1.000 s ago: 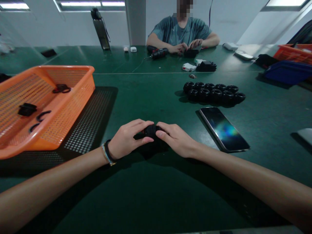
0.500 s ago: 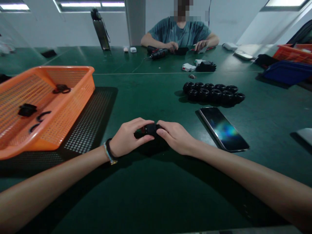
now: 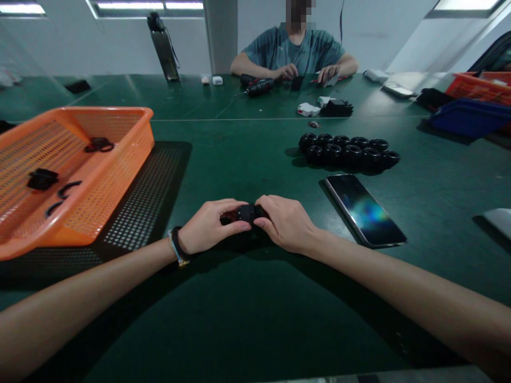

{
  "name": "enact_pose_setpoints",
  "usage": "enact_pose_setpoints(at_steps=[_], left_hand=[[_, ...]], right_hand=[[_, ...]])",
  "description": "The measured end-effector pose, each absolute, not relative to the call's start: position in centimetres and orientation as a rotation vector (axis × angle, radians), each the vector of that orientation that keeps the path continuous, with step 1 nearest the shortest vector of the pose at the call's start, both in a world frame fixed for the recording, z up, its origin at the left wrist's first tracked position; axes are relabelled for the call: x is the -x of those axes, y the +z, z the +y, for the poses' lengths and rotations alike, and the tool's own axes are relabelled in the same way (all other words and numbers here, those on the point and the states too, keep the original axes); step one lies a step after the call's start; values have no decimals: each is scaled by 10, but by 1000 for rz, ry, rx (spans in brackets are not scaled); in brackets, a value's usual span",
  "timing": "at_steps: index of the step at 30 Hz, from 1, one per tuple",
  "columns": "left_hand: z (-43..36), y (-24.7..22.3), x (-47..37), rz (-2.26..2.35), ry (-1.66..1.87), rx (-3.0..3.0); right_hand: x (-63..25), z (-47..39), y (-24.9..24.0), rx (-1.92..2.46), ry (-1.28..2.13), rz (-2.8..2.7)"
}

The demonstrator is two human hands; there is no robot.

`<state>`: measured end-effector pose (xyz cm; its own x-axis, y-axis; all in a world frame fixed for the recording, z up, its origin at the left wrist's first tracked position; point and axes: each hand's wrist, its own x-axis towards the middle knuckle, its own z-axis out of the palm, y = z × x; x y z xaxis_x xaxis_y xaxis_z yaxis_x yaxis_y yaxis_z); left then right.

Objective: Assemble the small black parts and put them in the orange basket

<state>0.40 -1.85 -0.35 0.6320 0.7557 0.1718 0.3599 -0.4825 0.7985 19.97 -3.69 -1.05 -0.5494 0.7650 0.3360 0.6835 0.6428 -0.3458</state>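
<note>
Left of the phone (image 3: pixel 365 210), the small black part (image 3: pixel 248 213) is pinched by the left hand (image 3: pixel 206 225) and right hand (image 3: pixel 286 223), and might be dropped if either pinch is made too loose.

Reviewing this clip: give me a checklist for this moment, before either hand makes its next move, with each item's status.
1. Left hand gripping the black part: ok, between fingers and thumb.
2. Right hand on the same part: ok, at its right end.
3. How the part's pieces fit together: cannot tell, fingers and shadow hide it.
4. Left wrist bare: not ok, it wears bracelets.
5. Phone apart from both hands: ok, it lies beyond the right hand.
6. Round black pieces in order: ok, grouped in two rows.
</note>
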Motion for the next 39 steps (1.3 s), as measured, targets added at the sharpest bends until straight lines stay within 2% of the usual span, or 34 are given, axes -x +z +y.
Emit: enact_pose_setpoints(at_steps=[11,16,26,39], left_hand=[[-22,-4,-3,873,817,-2422],[-22,-7,-2,852,894,-2559],[-20,-2,-6,928,717,-2450],[-21,-3,-5,1053,822,-2314]], right_hand=[[-191,-48,2,1414,790,-2232],[-189,-49,5,1407,915,-2120],[-196,-40,1,1279,919,-2172],[-197,-37,-1,1052,738,-2187]])
